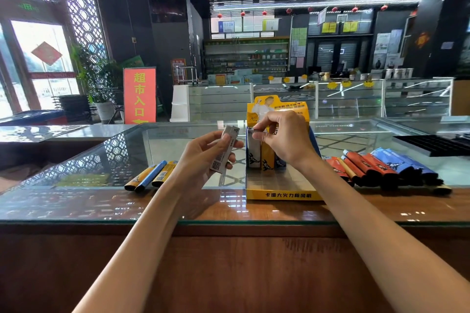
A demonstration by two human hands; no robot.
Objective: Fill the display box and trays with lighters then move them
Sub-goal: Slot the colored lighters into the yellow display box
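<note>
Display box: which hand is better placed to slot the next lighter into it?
Probably the left hand: it grips a white lighter right beside the display box. The right hand is busy, its fingers pinching a standing lighter in the back row.

— Where is room found?
— Front rows of the display box are left free; the back row is taken by upright lighters.
— Beside it?
— It is hemmed by a lighter pile on the right.
</note>
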